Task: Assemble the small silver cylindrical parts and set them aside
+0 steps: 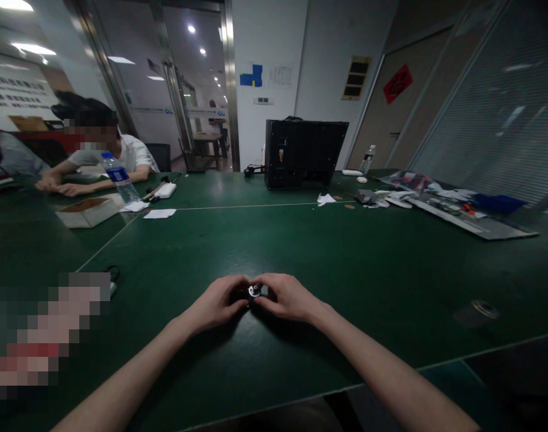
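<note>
**Small black part (254,291) grasped between both hands near the middle of the table (328,246)**

The small black part, which has a shiny metal centre, is clasped by the left hand (217,303) and the right hand (287,297). Both hands are curled inward, with the fingers closed on it from either side, so that most of it is hidden and its exact kind cannot be told. Whether it is touching the green table top cannot be made out. It is located towards the near edge, about midway along.

A short metal-rimmed cylinder (476,311) is set towards the right edge, well apart from the right hand. A black cable (114,273) is looped to the left of the hands.

Towards the far left corner, a cardboard box (89,211), a plastic water bottle (119,179), a white power adapter (165,191) and a paper slip (159,213) are laid out. A co-worker (105,159) is seated beyond them, with both hands (62,186) resting on the table. A black computer case (303,153) is stood at the far edge, and printed sheets (458,204) are spread across the far right corner.
</note>
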Available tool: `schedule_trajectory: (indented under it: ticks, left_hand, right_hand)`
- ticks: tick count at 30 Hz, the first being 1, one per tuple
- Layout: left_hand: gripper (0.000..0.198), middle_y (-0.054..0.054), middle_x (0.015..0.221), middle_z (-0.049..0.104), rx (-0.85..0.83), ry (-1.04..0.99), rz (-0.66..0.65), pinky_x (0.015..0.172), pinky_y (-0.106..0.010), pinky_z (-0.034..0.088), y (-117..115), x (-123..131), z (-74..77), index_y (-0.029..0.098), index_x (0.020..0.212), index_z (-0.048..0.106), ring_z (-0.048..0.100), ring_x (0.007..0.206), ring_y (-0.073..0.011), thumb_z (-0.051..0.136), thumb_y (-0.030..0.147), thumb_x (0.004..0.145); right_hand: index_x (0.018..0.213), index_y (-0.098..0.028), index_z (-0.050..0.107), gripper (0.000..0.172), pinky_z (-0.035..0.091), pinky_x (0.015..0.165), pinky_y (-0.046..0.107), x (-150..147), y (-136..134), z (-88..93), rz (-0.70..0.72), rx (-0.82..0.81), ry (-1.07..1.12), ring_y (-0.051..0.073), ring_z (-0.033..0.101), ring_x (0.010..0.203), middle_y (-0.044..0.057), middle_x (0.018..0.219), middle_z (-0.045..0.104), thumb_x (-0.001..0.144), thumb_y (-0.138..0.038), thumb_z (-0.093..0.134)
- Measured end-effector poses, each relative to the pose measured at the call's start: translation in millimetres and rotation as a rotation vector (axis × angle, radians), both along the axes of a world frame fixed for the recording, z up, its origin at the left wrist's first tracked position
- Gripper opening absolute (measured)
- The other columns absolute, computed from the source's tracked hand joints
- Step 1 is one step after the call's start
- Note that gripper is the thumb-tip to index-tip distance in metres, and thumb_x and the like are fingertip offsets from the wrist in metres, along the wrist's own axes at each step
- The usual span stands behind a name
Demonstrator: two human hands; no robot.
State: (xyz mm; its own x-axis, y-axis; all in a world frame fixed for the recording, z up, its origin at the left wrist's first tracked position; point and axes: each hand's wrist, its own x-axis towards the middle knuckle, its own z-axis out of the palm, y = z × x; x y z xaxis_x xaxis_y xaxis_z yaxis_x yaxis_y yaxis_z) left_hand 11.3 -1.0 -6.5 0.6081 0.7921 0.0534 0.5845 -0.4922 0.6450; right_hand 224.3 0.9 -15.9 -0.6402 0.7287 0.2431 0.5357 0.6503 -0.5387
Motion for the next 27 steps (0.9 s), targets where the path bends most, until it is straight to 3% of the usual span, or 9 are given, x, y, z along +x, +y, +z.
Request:
schedule_trajectory:
  ticks: [9,27]
  left_hand:
    - [0.024,-0.006,0.101,0.061,0.084,0.084,-0.014,0.081,-0.032,0.044,1.1,-0.8,-4.4,0.018,0.106,0.056,0.056,0.09,-0.02,0.057,0.03,0.085]
    - [0.023,-0.007,0.111,0.056,0.086,0.051,-0.038,0.089,-0.034,0.044,2.2,1.7,-8.6,0.02,0.107,0.059,0.054,0.1,-0.0219,0.054,0.03,0.087]
  right_hand:
    - [0.096,-0.018,0.055,0.033,0.034,0.058,0.022,-5.1,1.0,-8.6,-0.124,-0.037,-0.006,0.011,0.054,0.064,0.002,0.081,0.062,0.077,-0.043,0.066]
    - [0.096,-0.018,0.059,0.024,0.036,0.061,0.023,-11.9,-0.2,-11.6,-0.162,-0.009,0.059,0.011,0.052,0.065,0.002,0.084,0.061,0.08,-0.036,0.064]
